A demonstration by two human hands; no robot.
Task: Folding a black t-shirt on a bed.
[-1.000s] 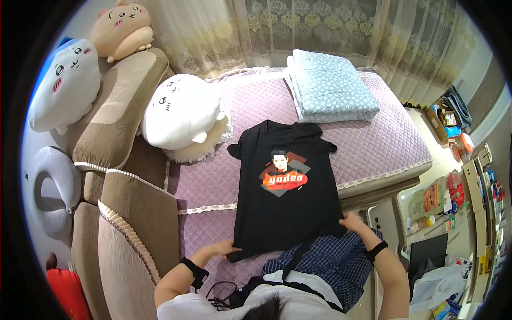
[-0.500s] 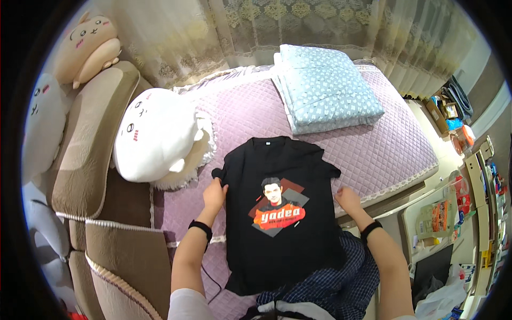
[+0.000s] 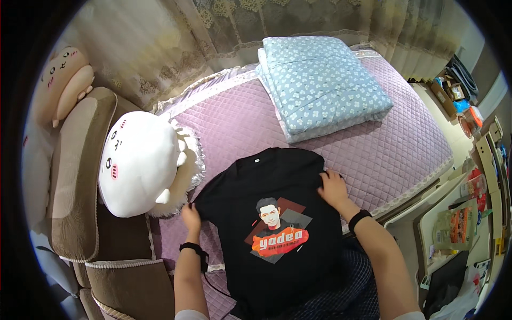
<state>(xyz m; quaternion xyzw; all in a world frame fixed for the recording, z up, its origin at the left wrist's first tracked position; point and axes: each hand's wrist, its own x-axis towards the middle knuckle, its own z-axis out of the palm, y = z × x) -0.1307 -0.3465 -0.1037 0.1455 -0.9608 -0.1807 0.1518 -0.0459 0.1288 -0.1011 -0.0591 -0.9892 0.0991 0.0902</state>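
Note:
A black T-shirt with a printed portrait and an orange-red patch lies face up on the pink quilted bed cover, its neckline away from me. My left hand pinches the end of its left sleeve, which is drawn out to the side. At the shirt's right shoulder, my right hand has its fingers curled over the cloth at the sleeve. The right sleeve's end is hidden by that hand. The shirt's lower part reaches over my dark checked trousers.
A folded blue floral quilt sits beyond the shirt. To the left are a white plush toy and a brown sofa back, with a beige plush above. Shelves and packages, including a green-and-orange bag, stand at the right.
My left hand has moved left and pulled the left sleeve outward. My right hand, apart from the shirt before, has come onto its right sleeve. The view has shifted.

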